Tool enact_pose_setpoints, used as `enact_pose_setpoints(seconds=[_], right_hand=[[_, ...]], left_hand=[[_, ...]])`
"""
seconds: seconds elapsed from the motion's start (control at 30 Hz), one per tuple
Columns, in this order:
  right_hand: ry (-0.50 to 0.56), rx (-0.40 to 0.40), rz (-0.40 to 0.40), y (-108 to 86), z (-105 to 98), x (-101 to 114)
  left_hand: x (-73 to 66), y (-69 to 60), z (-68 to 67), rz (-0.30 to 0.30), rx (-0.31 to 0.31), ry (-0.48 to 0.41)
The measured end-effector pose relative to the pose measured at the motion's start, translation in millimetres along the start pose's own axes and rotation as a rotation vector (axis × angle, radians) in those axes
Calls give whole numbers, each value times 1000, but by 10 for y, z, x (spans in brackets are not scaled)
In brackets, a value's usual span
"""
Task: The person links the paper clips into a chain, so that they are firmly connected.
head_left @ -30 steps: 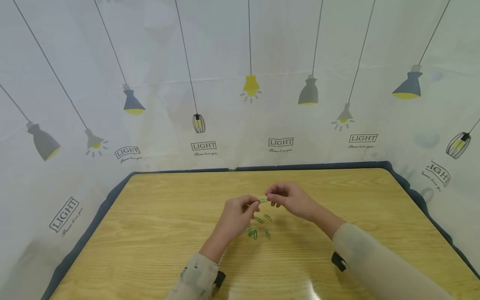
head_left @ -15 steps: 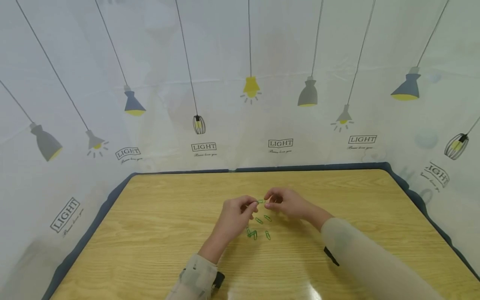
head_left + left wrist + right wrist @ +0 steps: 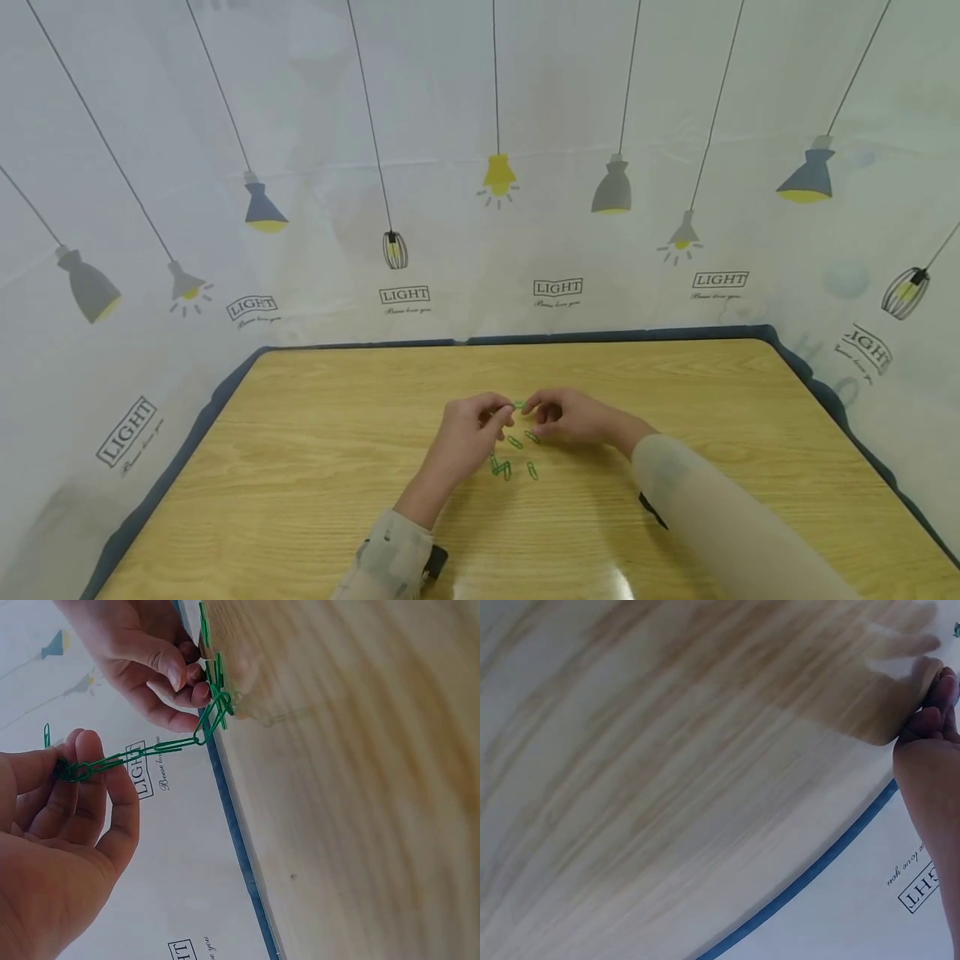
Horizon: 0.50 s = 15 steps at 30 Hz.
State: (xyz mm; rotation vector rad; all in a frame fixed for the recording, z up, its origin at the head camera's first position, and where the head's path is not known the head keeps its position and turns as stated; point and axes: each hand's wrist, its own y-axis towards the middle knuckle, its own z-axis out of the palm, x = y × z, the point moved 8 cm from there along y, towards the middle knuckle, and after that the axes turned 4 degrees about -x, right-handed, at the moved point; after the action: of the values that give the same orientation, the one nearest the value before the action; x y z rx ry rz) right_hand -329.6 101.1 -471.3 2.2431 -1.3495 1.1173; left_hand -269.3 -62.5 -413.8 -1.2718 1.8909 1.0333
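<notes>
My left hand (image 3: 465, 437) pinches a chain of linked green paper clips between thumb and fingertips. In the left wrist view, the chain (image 3: 142, 754) runs from those fingertips toward the tabletop, where its end meets other clips. One paper clip (image 3: 47, 735) sticks out past the left fingertips. My right hand (image 3: 577, 418) is low over the table, fingers loosely bent, its thumb beside a loose green paper clip (image 3: 532, 436). Whether it touches that clip cannot be made out. More loose clips lie near: one paper clip (image 3: 515, 442) and another paper clip (image 3: 532, 471).
The wood-grain table (image 3: 315, 467) has a dark blue edge (image 3: 360, 343) at the back. Behind it and at both sides stands a pale wall covering (image 3: 450, 100) printed with hanging lamps. Black straps (image 3: 435, 562) sit at the wrists.
My right hand has moved away from the clip at the left fingertips, down and slightly left toward a loose clip on the table. The left hand has stayed nearly in place, still pinching.
</notes>
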Motion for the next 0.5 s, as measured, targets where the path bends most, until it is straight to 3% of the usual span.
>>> enact_pose_setpoints(seconds=[0.23, 0.5], right_hand=[[-39, 4, -44, -32, 42, -6], [-21, 3, -13, -33, 95, -25]], left_hand=[[4, -14, 11, -13, 13, -3], [10, -6, -23, -47, 5, 20]])
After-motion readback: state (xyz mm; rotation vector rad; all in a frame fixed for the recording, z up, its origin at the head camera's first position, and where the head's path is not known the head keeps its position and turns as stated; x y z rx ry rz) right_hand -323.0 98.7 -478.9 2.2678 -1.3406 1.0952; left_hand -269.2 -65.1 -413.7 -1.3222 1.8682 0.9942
